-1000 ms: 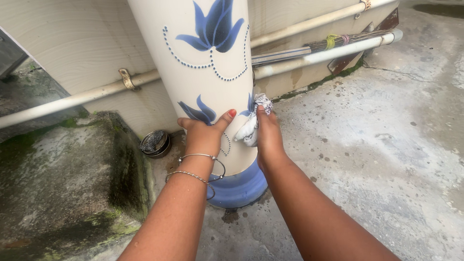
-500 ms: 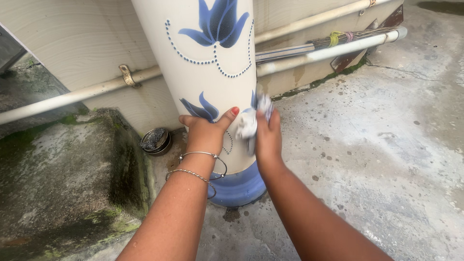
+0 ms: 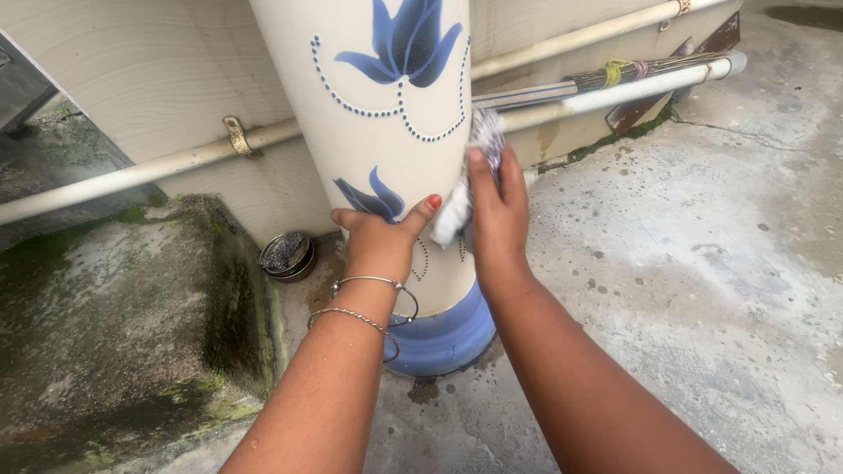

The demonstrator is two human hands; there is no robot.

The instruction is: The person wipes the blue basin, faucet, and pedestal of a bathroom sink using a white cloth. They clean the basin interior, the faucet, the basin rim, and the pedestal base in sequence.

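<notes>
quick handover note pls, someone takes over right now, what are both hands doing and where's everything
Left hand: flat against the lower side of the tall cream vase with blue flowers, bracing it; nothing held.
Right hand: presses a crumpled white cloth to the vase's right side.
The vase stands upright on its blue base on the concrete floor, by the wall pipe. A small round metal dish sits on the floor to its left.
Done: cannot tell how much is wiped. Left: the upper vase appears untouched.

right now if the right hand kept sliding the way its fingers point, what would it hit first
The right hand presses a cloth to the tall vase, fingers pointing up. Straight on it would likely meet the white pipe crossing behind the vase, though depth is unclear.
</notes>
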